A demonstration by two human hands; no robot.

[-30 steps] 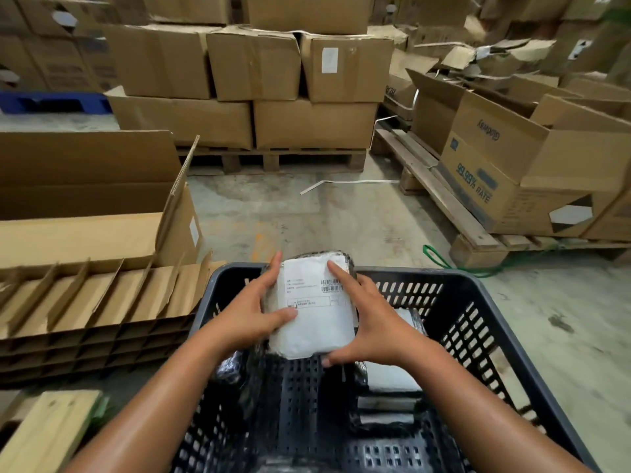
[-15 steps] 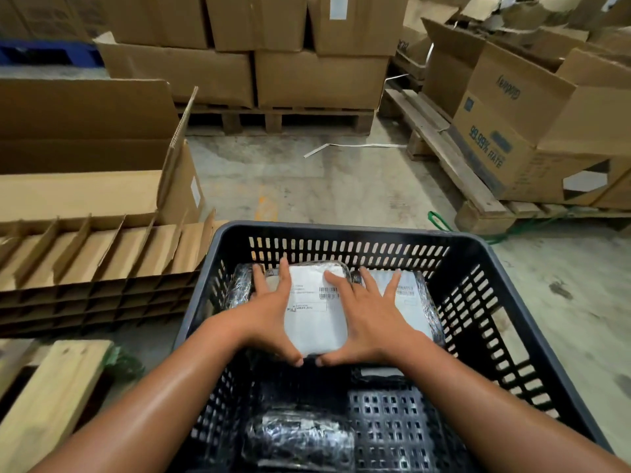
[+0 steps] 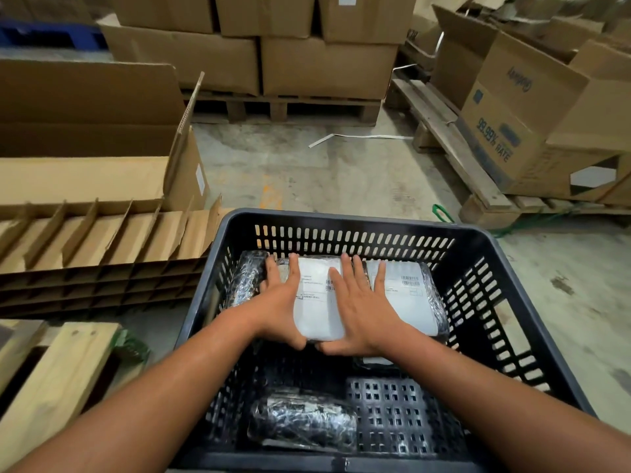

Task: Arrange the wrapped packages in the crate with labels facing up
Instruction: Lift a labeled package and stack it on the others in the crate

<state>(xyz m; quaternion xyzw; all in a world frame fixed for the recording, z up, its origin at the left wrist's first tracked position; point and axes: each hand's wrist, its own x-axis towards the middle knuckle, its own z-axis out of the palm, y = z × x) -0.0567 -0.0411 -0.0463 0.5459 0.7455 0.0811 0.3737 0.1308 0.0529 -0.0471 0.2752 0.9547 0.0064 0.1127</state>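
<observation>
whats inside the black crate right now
Two label-up packages at the far wall, a black-wrapped one left of them, another near the front. Both hands cover part of the middle package.

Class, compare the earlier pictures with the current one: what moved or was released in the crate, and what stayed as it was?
The middle package went from held above the crate down to the far row, label up. The left hand and right hand changed from gripping to lying flat on it. The labelled package beside it and the near package stayed put.

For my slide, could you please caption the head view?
Both hands, left hand and right hand, press a label-up wrapped package flat inside the black crate.
</observation>
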